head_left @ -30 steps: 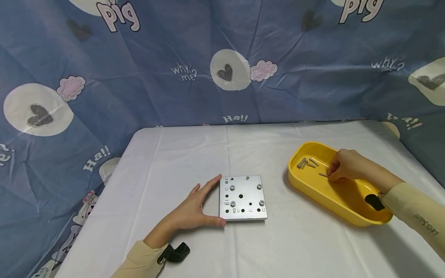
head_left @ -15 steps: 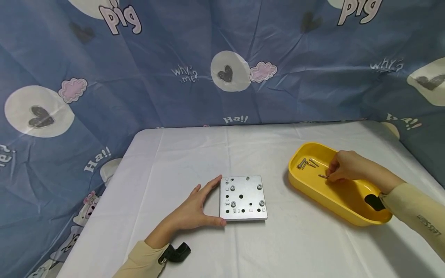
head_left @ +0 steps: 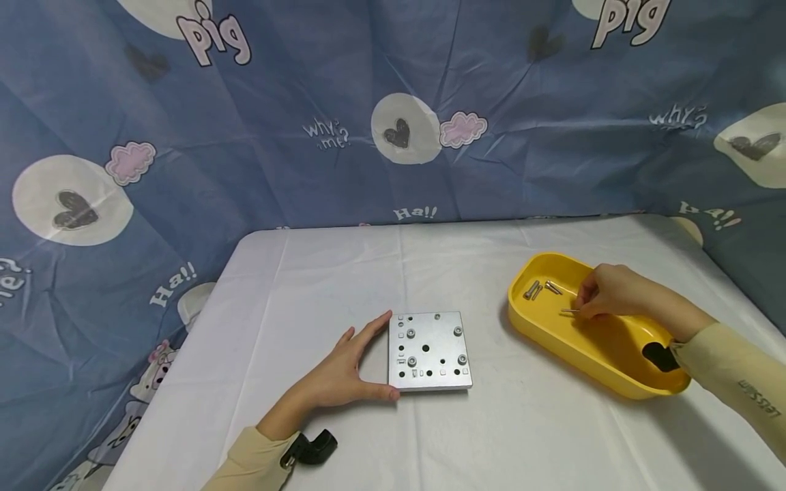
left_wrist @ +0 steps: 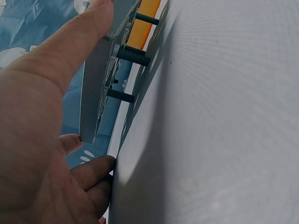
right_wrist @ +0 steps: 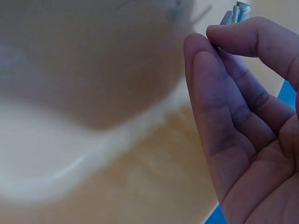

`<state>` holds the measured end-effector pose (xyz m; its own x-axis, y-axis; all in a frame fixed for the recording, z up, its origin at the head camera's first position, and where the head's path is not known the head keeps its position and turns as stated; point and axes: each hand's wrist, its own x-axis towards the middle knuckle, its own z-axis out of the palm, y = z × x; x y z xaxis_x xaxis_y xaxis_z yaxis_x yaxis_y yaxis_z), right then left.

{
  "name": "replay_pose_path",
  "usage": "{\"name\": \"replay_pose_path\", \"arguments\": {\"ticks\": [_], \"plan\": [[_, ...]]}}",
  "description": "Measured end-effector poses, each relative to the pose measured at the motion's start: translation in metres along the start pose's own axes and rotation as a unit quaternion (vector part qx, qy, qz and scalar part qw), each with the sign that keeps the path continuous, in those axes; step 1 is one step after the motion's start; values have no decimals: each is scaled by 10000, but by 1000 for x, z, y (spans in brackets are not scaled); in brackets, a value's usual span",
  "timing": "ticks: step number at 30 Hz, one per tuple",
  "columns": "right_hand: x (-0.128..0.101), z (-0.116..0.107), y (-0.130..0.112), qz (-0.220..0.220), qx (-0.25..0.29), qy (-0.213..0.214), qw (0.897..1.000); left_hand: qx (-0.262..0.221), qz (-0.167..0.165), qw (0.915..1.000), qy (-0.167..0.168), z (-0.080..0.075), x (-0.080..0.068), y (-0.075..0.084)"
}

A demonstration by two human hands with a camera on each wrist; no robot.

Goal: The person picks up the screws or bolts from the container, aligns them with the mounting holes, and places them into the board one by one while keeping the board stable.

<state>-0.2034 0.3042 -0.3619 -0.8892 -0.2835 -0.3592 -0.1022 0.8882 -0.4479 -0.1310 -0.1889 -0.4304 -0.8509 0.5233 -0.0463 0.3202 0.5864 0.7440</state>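
Thin metal pin (head_left: 570,311) pinched at one end between thumb and fingertips of right hand (head_left: 608,292), just above the floor of yellow tray (head_left: 614,361) near its middle, with a few loose screws (head_left: 540,288) at the tray's far end. Square metal plate (head_left: 429,350), drilled with holes and fitted with several bolts, flat on white-covered desk (head_left: 368,273) well left of the tray, steadied by left hand (head_left: 340,372) spread wide, fingers straight along the left edge and thumb against the near corner. Backed by blue cartoon-printed cloth (head_left: 276,102) behind the desk.
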Motion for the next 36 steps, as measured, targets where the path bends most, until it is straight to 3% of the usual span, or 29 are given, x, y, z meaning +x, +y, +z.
{"name": "replay_pose_path", "arguments": {"ticks": [8,21,36], "plan": [[2,-8,-6,53,146,23,9999,3,-17,10000,17,-1,-1,1],[6,-18,-31,-162,163,408,9989,91,32,10000,27,-1,-1,1],[15,-22,-62,-531,137,463,9974,136,37,9999,56,1,0,-1]]}}
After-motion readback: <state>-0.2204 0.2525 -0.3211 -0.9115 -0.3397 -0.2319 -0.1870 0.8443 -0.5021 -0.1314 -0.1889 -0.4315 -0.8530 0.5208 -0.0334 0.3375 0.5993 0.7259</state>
